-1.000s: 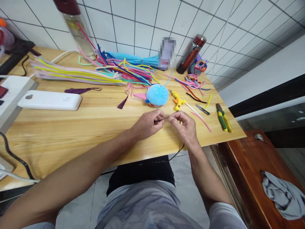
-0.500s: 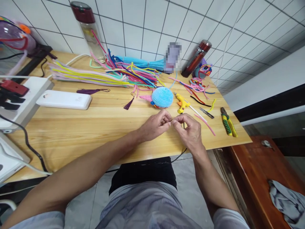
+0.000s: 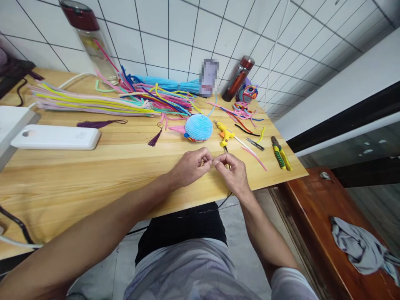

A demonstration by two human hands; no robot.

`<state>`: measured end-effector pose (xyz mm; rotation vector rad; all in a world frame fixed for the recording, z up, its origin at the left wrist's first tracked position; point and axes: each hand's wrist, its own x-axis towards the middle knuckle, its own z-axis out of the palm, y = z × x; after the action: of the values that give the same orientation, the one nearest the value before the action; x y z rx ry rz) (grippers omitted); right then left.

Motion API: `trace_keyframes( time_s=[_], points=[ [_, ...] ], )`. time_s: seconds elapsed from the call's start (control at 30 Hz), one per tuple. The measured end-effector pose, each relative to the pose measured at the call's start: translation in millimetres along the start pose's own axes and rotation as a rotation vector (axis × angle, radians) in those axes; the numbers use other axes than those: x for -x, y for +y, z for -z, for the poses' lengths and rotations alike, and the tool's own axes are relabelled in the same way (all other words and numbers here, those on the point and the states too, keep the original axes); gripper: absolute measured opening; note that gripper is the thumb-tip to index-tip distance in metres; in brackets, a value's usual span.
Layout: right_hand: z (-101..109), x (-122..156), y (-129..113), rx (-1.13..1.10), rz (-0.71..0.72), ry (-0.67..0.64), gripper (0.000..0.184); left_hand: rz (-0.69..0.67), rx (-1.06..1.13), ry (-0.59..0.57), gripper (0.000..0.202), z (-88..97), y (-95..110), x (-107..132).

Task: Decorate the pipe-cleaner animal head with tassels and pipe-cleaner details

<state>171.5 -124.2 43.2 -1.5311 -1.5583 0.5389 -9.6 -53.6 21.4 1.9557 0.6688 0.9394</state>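
Note:
My left hand [image 3: 194, 166] and my right hand [image 3: 230, 170] meet fingertip to fingertip above the front of the wooden table [image 3: 125, 162]. Both are pinched closed around something too small to make out. Just beyond them sits a round blue craft piece [image 3: 199, 128] wound in coils, with a pink cone on its left side. A yellow glue gun [image 3: 224, 132] with a white glue stick lies behind my right hand. Further right are small thread snips [image 3: 255, 144], a pink pipe cleaner [image 3: 254, 158] and green-and-yellow pliers [image 3: 281, 153].
Bundled pipe cleaners [image 3: 100, 102] lie along the back, near a glass bottle [image 3: 95, 46] and a dark red flask [image 3: 238, 79]. Two purple tassels, one of them a small tassel [image 3: 155, 136], lie left of centre. A white power bank [image 3: 56, 137] is at the left.
The view has shifted to the right, so the things on the table appear further left. My hands stay pinched together at nearly the same place over the table.

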Motion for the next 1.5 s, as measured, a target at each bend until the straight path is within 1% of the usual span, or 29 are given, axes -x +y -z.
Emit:
trace_keyframes(
  time_s=[0.23,0.33,0.43,0.5,0.57,0.6,0.63,0.7,0.8,0.87,0.93,1.0,1.07,1.13,1.27,1.33,1.43,1.5],
  points=[
    [2,4,3,0.008,0.016,-0.011,0.015,0.048,0.031,-0.028,0.002,-3.2,1,0],
    [6,0,8,-0.019,-0.019,-0.020,0.015,0.068,0.059,-0.013,0.002,-3.5,1,0],
    [19,-20,24,-0.028,-0.126,0.069,0.021,0.117,0.120,0.050,0.003,-1.8,1,-1],
    [29,-39,37,0.069,-0.209,0.151,0.027,0.153,0.179,0.101,0.004,0.0,1,-3],
    [36,-57,48,0.172,-0.267,0.190,0.032,0.186,0.254,0.140,0.006,2.0,0,-5],
    [38,-63,51,0.188,-0.269,0.199,0.033,0.202,0.295,0.154,0.007,2.9,0,-6],
    [38,-65,51,0.177,-0.251,0.192,0.033,0.220,0.337,0.162,0.008,3.7,-1,-7],
    [34,-62,45,0.097,-0.165,0.138,0.031,0.267,0.416,0.162,0.009,5.3,-2,-10],
    [22,-45,23,0.012,0.022,0.007,0.025,0.380,0.544,0.121,0.008,7.9,-4,-13],
    [15,-35,10,0.052,0.169,-0.042,0.022,0.465,0.640,0.090,0.008,9.6,-3,-14],
    [10,-31,3,0.118,0.306,-0.061,0.020,0.523,0.715,0.063,0.009,11.1,0,-14],
    [6,-32,3,0.151,0.414,-0.070,0.017,0.548,0.758,0.037,0.009,12.3,3,-14],
    [3,-34,7,0.159,0.487,-0.085,0.014,0.565,0.777,0.014,0.011,13.4,5,-13],
    [3,-36,11,0.175,0.522,-0.104,0.013,0.578,0.787,-0.015,0.013,14.2,6,-13],
    [6,-37,14,0.222,0.518,-0.126,0.013,0.570,0.804,-0.079,0.014,14.0,2,-15],
    [8,-37,15,0.237,0.522,-0.130,0.012,0.593,0.807,-0.101,0.015,13.3,-2,-17],
    [8,-38,17,0.264,0.545,-0.127,0.011,0.597,0.787,-0.122,0.017,13.5,-3,-18],
    [7,-37,19,0.280,0.566,-0.119,0.012,0.575,0.761,-0.110,0.018,14.7,-1,-18]
  ],
)
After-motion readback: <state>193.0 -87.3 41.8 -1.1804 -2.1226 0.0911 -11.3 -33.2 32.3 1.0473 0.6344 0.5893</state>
